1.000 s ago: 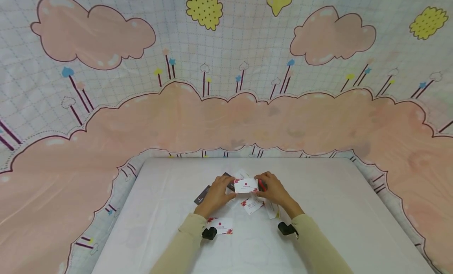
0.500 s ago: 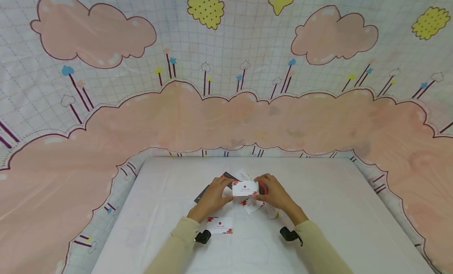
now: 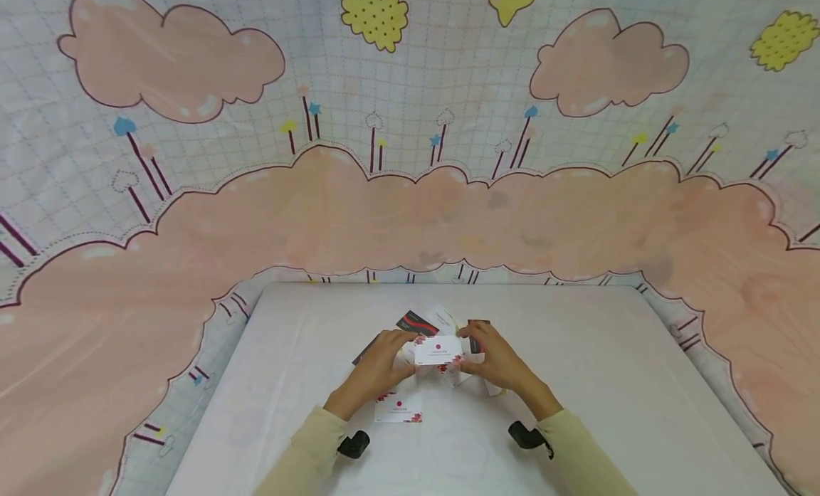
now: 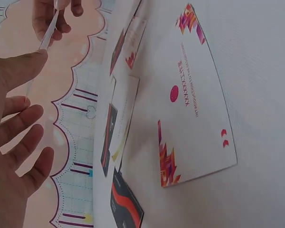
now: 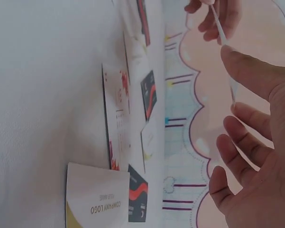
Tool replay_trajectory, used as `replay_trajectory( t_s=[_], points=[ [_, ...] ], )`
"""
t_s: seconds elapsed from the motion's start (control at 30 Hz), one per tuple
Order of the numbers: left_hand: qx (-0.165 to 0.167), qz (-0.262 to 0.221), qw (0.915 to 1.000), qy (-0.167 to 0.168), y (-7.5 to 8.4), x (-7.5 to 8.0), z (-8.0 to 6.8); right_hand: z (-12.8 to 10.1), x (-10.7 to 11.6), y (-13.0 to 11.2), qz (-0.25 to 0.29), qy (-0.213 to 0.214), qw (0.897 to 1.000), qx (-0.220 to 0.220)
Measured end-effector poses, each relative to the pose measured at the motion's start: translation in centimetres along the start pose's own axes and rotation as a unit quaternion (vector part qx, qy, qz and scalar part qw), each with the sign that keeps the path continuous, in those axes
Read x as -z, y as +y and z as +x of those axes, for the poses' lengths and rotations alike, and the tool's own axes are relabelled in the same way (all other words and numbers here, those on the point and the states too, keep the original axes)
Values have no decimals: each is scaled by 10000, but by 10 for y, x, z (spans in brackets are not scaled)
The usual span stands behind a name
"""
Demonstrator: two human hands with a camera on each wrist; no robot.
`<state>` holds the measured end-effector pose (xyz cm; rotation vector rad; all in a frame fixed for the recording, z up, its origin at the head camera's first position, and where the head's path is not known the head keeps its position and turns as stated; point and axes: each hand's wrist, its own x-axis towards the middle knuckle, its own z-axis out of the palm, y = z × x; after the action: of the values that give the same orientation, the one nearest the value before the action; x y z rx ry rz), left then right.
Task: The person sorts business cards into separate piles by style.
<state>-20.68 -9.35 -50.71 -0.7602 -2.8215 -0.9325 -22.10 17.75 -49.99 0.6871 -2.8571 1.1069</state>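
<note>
A white business card (image 3: pixel 438 351) with red floral corners and a red dot is held up between both hands, raised off the table. My left hand (image 3: pixel 378 364) pinches its left end between thumb and index finger; in the left wrist view the card appears edge-on and the other fingers of the left hand (image 4: pixel 19 137) spread loosely. My right hand (image 3: pixel 496 359) pinches the opposite end the same way, the remaining fingers of the right hand (image 5: pixel 242 147) relaxed. A matching business card (image 3: pixel 398 408) lies flat on the table, nearer the body, just below the left hand.
Beyond the hands lie scattered business cards, including a black card with a red stripe (image 3: pixel 418 322), a white card (image 3: pixel 443 318) and another dark card (image 3: pixel 478 325). In the right wrist view a "COMPANY LOGO" card (image 5: pixel 97 197) overlaps others on the white table (image 3: pixel 576 410).
Both hands have drawn the held card slightly toward the body and to the left, uncovering more of the black card with the red stripe behind it. The card lying nearer the body stays put.
</note>
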Motion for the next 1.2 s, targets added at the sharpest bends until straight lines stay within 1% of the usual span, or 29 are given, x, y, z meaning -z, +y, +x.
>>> replay_trajectory(
  t_s=[0.07,0.13,0.2,0.37,0.57,0.67,0.83,1.03,1.2],
  points=[
    [-65,-36,9999,68,2,2,-4,-1,-1,-2,94,-22,9999,-62],
    [-120,29,9998,144,3,5,-8,-4,-2,-6,214,-15,9996,-154],
    [-176,82,9996,199,4,6,-12,-6,-5,-9,213,31,9995,-210],
    [-107,124,9996,235,4,7,-23,-11,-15,-14,16,198,9998,9],
    [-10,170,9995,254,1,6,-38,-16,-25,-18,-48,213,9997,109],
    [42,86,9997,217,0,6,-44,-19,-30,-21,-173,211,9994,194],
    [-25,42,9997,226,-4,4,-53,-23,-37,-24,-257,180,9988,386],
    [-32,266,9994,227,-10,2,-61,-27,-48,-26,-292,195,9986,401],
    [12,396,9990,205,-14,2,-67,-29,-56,-27,-393,196,9975,549]
  ],
)
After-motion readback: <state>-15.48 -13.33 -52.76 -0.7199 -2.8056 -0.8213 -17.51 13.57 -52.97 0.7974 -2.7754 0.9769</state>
